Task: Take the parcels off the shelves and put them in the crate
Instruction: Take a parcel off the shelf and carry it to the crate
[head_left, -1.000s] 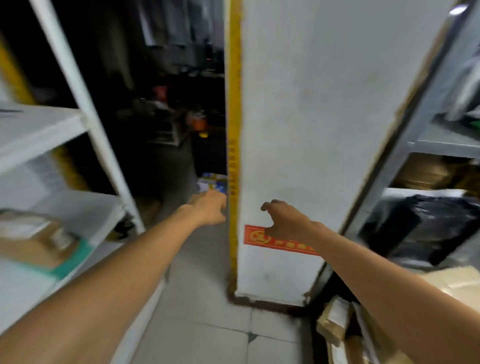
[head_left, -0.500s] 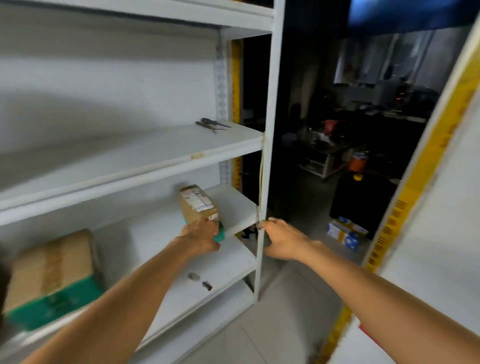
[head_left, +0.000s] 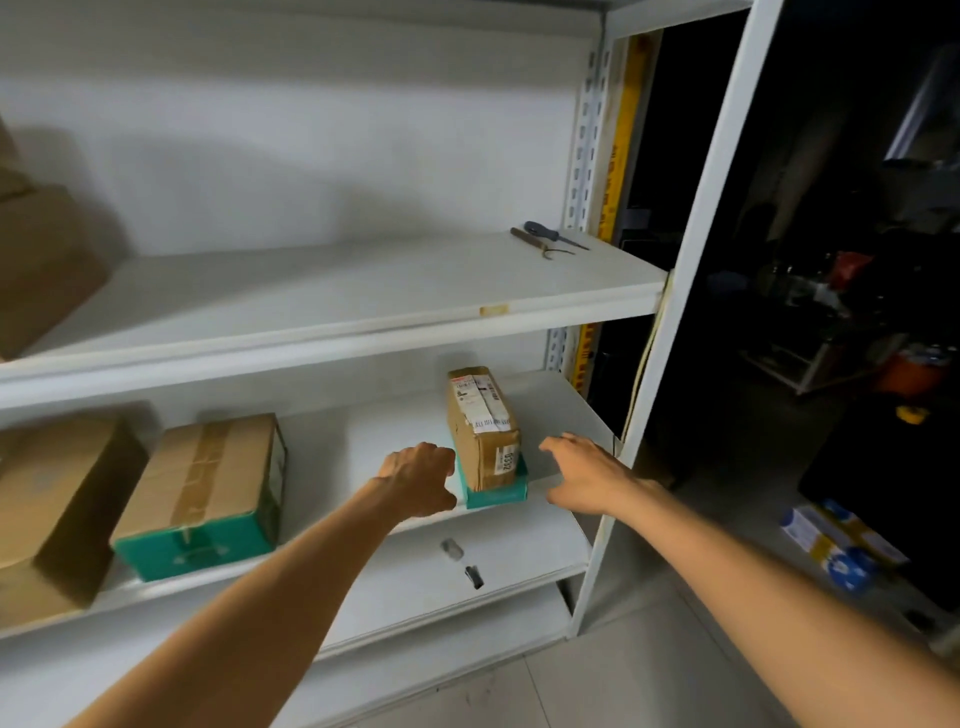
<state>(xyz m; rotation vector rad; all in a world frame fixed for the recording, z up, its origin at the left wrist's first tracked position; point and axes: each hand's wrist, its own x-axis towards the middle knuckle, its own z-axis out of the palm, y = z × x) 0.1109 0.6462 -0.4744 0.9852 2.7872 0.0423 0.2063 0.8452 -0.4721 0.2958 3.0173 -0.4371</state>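
Brown cardboard parcel with a white label and a teal base (head_left: 483, 436) stands at the front edge of the white shelf (head_left: 332, 447), between the two hands. The left hand (head_left: 418, 478) is close at its left side with curled fingers, and I cannot tell if it grips yet; the right hand (head_left: 582, 473) is just beside its right side, fingers relaxed, holding nothing. Left of the left hand, a taped brown box with a teal front (head_left: 202, 488) and a bigger brown box (head_left: 52, 509) stand on this shelf, and no crate is in view, so I judge most of the work is left.
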